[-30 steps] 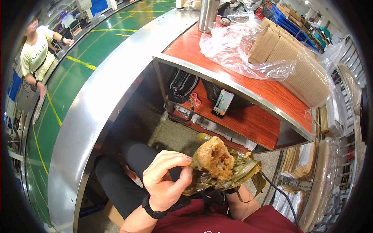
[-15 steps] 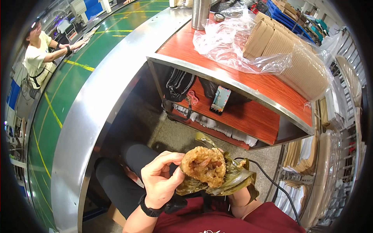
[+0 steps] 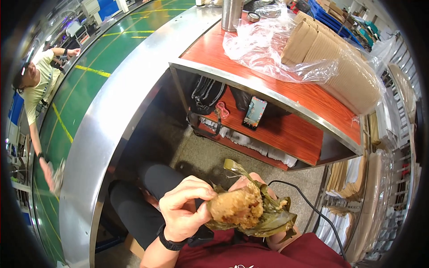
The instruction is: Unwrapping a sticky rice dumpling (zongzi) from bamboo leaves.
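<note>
A person seated beside a red-topped desk (image 3: 286,85) holds a sticky rice dumpling (image 3: 236,206) close to the chest, its brownish rice mound bared and its green leaf wrapping (image 3: 272,219) peeled down around it. The left hand (image 3: 185,212), a black band at its wrist, is curled with the fingertips (image 3: 206,194) pressed against the left side of the rice and the leaf. The right hand (image 3: 250,181) is mostly hidden beneath the dumpling; it cups the leaves from below, and only a patch of it shows above the rice, so how far its fingers close cannot be told. One leaf tip (image 3: 233,165) sticks up and away from the bundle.

The dumpling sits above the person's lap, over dark trousers (image 3: 147,196) and a maroon shirt (image 3: 286,254), well short of the desk's near edge. On the desk top, toward the far edge, lie stacks of brown paper bowls (image 3: 330,53) in clear plastic wrap (image 3: 268,49), with a metal flask (image 3: 231,14) standing at the far left corner. On the shelf (image 3: 290,134) under the desk, a phone (image 3: 255,112) with a lit screen leans upright beside a black bag (image 3: 206,94). A black cable (image 3: 308,205) trails across the speckled floor on the right. To the left, beyond a curved steel rail (image 3: 103,129), another person in a pale yellow shirt (image 3: 38,89) stands on the green floor.
</note>
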Demonstrator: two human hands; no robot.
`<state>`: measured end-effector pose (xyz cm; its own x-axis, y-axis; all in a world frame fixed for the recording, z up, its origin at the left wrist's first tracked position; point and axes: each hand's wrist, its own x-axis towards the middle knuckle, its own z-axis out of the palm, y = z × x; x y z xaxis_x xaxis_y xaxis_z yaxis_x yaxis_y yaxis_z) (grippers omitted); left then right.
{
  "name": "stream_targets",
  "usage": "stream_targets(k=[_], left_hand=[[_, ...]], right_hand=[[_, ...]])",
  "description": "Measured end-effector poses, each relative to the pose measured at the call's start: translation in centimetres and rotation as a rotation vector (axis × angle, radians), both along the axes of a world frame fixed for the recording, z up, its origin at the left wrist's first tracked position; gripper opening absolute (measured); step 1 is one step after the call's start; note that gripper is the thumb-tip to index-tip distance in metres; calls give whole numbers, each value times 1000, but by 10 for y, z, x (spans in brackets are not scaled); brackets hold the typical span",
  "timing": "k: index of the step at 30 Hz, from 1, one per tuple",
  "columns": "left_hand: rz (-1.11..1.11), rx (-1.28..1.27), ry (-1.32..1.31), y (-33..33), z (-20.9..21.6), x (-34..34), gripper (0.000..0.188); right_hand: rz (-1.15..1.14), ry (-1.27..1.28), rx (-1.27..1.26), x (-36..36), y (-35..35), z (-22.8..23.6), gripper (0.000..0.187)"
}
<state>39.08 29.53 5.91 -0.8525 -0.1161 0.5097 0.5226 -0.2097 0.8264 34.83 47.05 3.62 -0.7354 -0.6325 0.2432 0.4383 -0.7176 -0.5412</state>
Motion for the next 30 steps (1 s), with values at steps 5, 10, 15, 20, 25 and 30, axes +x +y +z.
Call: stream_targets(k=[5,10,15,20,25,30], left_hand=[[46,-190,93,-1,14,1,22],[55,-220,108,-4,18,4,27],[110,-241,131,8,27,4,24],[136,-260,116,5,21,2,29],[16,-182,114,-4,19,5,27],[-74,-119,99,-3,11,1,22]], right_hand=[[-353,562,541,15,20,-27,24],[-297,279,388,23,8,-17,13],[280,-286,-306,6,5,-31,13],[114,-41,-130,7,10,-28,20],[-20,-291,-149,25,7,-19,9],[-109,376,156,3,27,-38,25]])
